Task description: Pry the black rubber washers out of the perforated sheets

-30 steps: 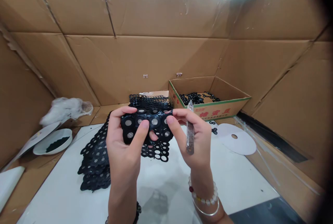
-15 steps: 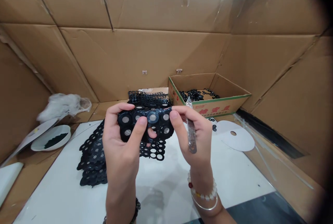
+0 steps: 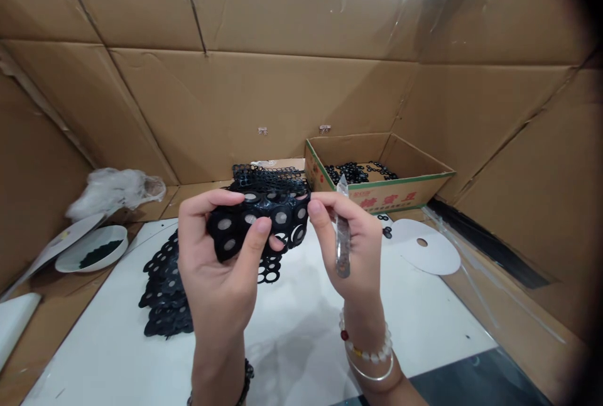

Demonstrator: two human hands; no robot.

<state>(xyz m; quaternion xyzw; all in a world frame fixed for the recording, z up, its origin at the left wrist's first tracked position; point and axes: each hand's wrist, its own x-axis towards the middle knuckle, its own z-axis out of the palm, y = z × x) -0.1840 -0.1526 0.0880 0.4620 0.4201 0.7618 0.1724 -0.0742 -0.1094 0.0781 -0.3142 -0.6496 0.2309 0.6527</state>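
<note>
A bent black sheet of joined rings (image 3: 225, 224), some with pale grey round centres, is held up at mid-view. My left hand (image 3: 221, 268) grips its left side, thumb in front and a fingertip showing through near the middle. At its right edge my right hand (image 3: 351, 242) pinches the sheet between thumb and index finger. A narrow metal tool with a pointed tip (image 3: 343, 236) rests in my right hand, pointing up. Behind my left hand lies a stack of similar black sheets (image 3: 164, 293) on the white work surface (image 3: 301, 330).
A cardboard box (image 3: 405, 195) with small black ring pieces stands at the back right, near a white disc (image 3: 426, 246). On the left are a white bowl (image 3: 117, 246) of dark material and a clear plastic bag (image 3: 113, 192). Cardboard walls surround the surface.
My left hand has shifted slightly left, and the sheet is tilted and bent differently, with its left end lower. My right hand has barely moved; the tool stands more upright.
</note>
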